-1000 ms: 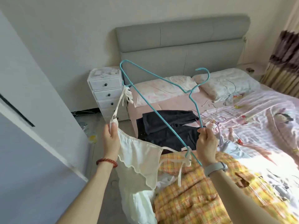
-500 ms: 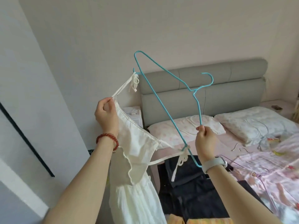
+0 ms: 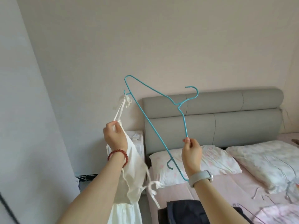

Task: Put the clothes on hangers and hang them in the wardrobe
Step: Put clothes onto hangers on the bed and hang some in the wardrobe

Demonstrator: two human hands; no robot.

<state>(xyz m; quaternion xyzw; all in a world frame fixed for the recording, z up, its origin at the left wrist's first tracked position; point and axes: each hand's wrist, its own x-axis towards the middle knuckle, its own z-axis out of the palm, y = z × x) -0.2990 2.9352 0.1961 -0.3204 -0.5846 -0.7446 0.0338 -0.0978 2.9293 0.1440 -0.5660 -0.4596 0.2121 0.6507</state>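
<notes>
— Hands first: what are they doing?

— Both are working in the air over the near edge of the bed (image 3: pixel 226 188). The left hand (image 3: pixel 115 138) is pinching the top edge of a white dress (image 3: pixel 129 178) just under its tied strap (image 3: pixel 120 109), fingers curled into the cloth. The right hand (image 3: pixel 191 150) is pinching the thin wire of a blue hanger (image 3: pixel 155 125) by its lower shoulder.

— Where is the dress sitting on it?

— One strap is hooking over the small notch at the upper end of the tilted hanger. The other strap (image 3: pixel 152 188) is dangling loose by the left forearm, clear of the lower notch (image 3: pixel 169 164).

— How is it going to handle?

— Light and limp, I judge; the cloth is sagging wherever nothing is gripping it, and the thin straps are likely to slide off smooth wire. The hanger is looking stiff but springy and slippery.

— Where to take hold?

— On the loose strap near its knot, I think, while gripping the hanger at the neck below the hook.
</notes>
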